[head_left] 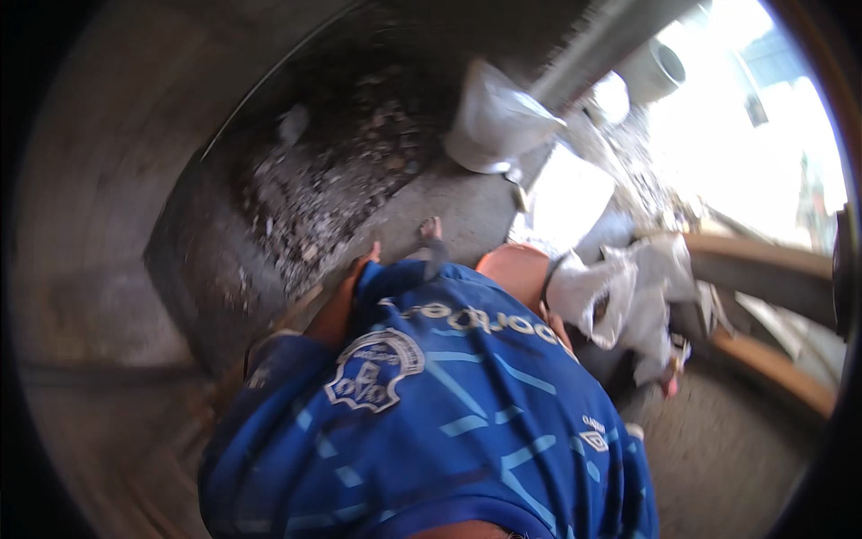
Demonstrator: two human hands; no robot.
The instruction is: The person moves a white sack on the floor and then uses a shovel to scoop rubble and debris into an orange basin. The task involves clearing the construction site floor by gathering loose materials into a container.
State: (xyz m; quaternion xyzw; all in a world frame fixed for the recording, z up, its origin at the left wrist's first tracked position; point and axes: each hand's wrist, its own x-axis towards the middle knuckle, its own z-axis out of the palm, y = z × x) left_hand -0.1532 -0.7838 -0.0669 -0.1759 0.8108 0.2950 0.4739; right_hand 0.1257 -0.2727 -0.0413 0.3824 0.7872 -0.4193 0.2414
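My left forearm reaches out past the blue shirt, and my left hand (366, 258) is by my knee, beside the blue cloth of my shorts. Only a finger or thumb tip stands out there; the rest is hidden or blurred. On the other side, a small part of my right hand (554, 323) shows at the shirt's edge. It is close to an orange basin (514, 266) and a crumpled white sack (594, 292). The shirt covers most of this hand, so its grip cannot be seen. A bare foot (432, 230) rests on the floor ahead.
Rubble (337, 180) lies heaped along the wall at the left. Ahead stands a white bucket-shaped container (489, 135) with plastic over it. A white sheet or sack (567, 199) lies beyond the basin. Wooden beams (763, 260) cross the right side near a bright opening.
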